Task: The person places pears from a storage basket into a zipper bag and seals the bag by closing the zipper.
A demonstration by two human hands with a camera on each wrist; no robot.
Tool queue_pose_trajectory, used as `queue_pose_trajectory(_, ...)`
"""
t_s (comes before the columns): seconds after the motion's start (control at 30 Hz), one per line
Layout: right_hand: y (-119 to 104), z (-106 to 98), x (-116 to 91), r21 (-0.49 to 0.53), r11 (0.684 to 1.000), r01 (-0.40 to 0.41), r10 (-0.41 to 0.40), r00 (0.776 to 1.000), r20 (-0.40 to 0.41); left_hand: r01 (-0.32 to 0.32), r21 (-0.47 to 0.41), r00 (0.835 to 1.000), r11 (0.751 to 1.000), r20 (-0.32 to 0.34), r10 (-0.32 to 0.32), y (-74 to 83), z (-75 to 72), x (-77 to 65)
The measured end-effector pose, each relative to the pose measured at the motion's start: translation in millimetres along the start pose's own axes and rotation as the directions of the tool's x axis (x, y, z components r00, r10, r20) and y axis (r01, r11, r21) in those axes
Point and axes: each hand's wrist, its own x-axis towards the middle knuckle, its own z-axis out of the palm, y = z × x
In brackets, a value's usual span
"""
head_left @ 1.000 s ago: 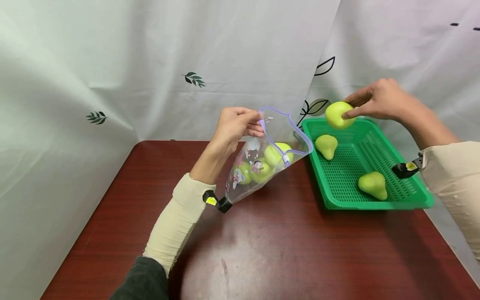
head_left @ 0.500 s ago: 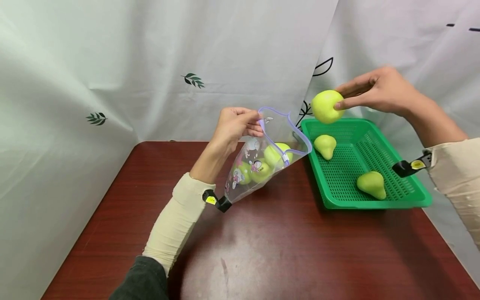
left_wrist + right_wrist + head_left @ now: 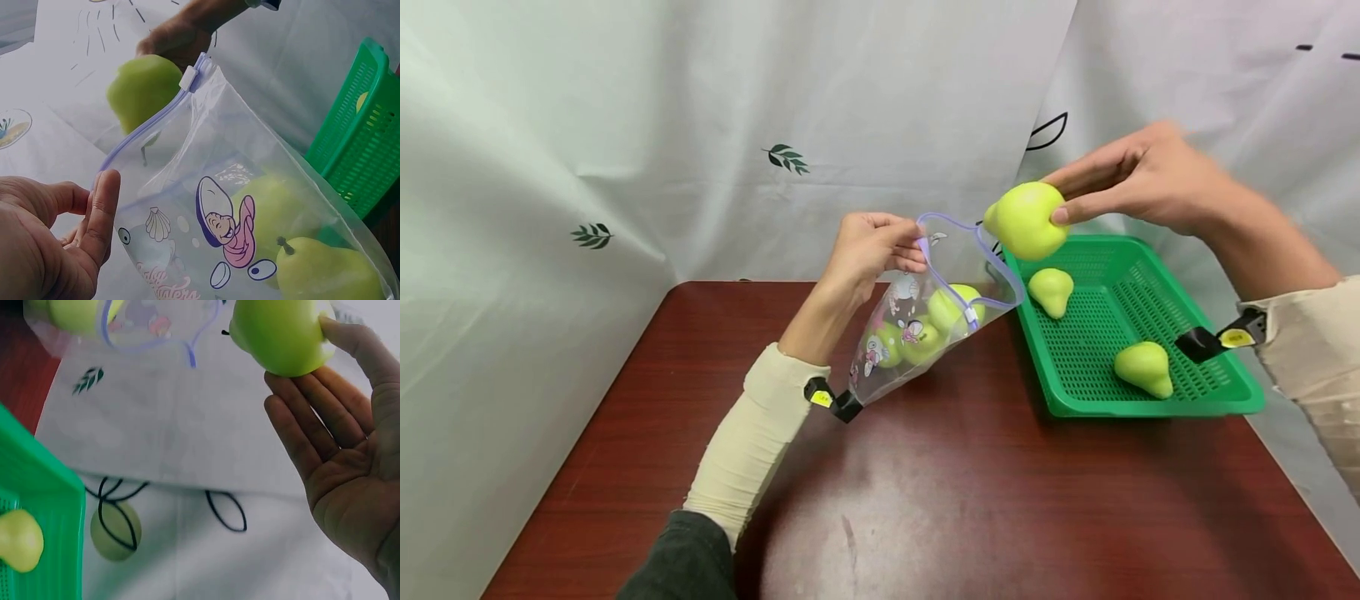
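Note:
A clear zip bag (image 3: pixel 891 379) with a purple edge and cartoon prints hangs tilted, its mouth open to the right. My left hand (image 3: pixel 868 254) pinches the bag's edge on the left side of the mouth. Several green pears (image 3: pixel 922 340) lie inside the bag; one stem shows through the plastic in the left wrist view. My right hand (image 3: pixel 1157 183) grips another pear (image 3: pixel 1032 221) between thumb and fingertips, just above the right side of the mouth. In the right wrist view this pear (image 3: pixel 281 334) has its stem end toward the bag.
A green plastic basket (image 3: pixel 1048 383) stands on the right of the dark red table (image 3: pixel 925 500). Two pears lie in it, one pear (image 3: pixel 1051 292) at the back left and another pear (image 3: pixel 1144 369) near the front. A white printed curtain (image 3: pixel 850 100) hangs behind.
My right hand has carried its pear left and slightly up, from over the basket to the bag's mouth, and the pear's narrow end now shows. My left hand and the bag have stayed in place.

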Motion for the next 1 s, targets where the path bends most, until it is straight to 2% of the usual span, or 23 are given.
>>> queue_pose_trajectory(0.13, -11.8, 14.5, 0.3, -0.033, 0.998, 0.047, -0.045, 0.997, 0.063, -0.003, -0.005, 1.0, 1.0, 0.002, 0.003, 0.8, 0.5, -1.3)
queue_pose_trajectory(0.33, -18.8, 34.2, 8.3, -0.112, 0.993, 0.044, -0.032, 0.993, 0.109, -0.004, -0.004, 1.0, 1.0, -0.004, 0.004, 1.5, 0.9, -2.3)
queue_pose_trajectory(0.57, -19.6, 53.9, 19.6, -0.189, 0.981, 0.032, -0.014, 0.995, 0.096, -0.008, -0.001, 1.0, 1.0, -0.002, 0.008, 0.5, 2.2, -3.1)
queue_pose_trajectory(0.77, -20.5, 67.6, 23.8, -0.247, 0.966, 0.076, -0.051, 0.993, 0.108, -0.006, -0.001, 1.0, 1.0, 0.003, 0.006, -0.4, 3.4, -3.1)
queue_pose_trajectory(1.0, -19.4, 81.2, 27.0, -0.237, 0.963, 0.129, -0.106, 0.988, 0.108, -0.01, -0.009, 1.0, 1.0, 0.001, 0.01, 0.5, 4.5, -2.5)
